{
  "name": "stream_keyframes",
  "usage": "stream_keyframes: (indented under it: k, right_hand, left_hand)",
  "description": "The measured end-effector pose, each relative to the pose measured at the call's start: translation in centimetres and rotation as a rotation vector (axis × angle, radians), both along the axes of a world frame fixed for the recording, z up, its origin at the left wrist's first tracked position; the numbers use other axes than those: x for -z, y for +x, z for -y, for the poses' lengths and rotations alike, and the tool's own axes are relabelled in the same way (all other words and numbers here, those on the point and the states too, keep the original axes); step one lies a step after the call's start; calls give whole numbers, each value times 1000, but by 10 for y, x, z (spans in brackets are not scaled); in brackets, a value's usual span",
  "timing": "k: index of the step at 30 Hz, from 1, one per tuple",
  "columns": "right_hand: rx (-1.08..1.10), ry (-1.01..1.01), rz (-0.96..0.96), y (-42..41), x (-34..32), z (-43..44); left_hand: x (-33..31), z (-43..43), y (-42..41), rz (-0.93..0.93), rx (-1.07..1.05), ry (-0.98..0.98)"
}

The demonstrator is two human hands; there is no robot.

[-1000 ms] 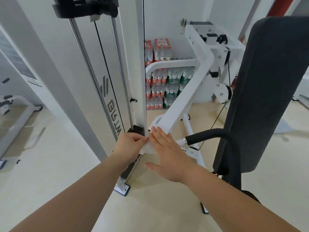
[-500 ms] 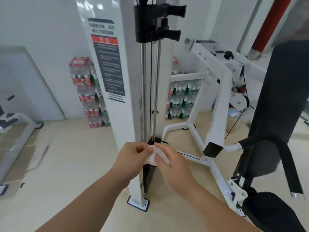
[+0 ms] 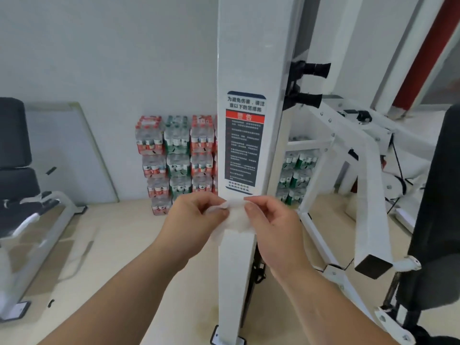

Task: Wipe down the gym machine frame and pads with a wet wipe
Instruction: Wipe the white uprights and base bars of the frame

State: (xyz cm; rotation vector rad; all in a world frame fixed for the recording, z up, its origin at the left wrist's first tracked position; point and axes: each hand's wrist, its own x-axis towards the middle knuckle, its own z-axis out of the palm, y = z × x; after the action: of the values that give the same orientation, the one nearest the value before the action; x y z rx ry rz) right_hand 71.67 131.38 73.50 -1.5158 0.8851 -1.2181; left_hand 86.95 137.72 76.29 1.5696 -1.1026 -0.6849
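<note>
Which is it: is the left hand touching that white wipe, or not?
Touching. The head view shows the left hand pinching the wet wipe at its left edge, between thumb and fingers.

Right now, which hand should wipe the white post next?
Right, probably: the right hand pinches the wet wipe in front of the white post; the left hand holds its corner beside the post.

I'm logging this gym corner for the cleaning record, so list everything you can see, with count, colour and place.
upright post: one, white, centre
warning label: one, dark and red, on the post
wet wipe: one, white, below the label
angled frame: one, white, right of post
back pad: one, black, far right
bench: one, black pads, far left
bottled water packs: many, red and green, back wall
left hand: one, pinches wipe's left end
right hand: one, pinches wipe's right end
</note>
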Motion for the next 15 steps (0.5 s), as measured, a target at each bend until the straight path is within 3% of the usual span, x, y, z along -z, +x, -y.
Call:
stream_keyframes:
  k: [7,15]
  right_hand:
    - [-44,-487,-44,31,-66,24]
    - [293,-861,-214,31,-117,36]
  left_hand:
    - [-51,13,30,17,-32,-168]
    - [-86,43,45,-23,175,-301]
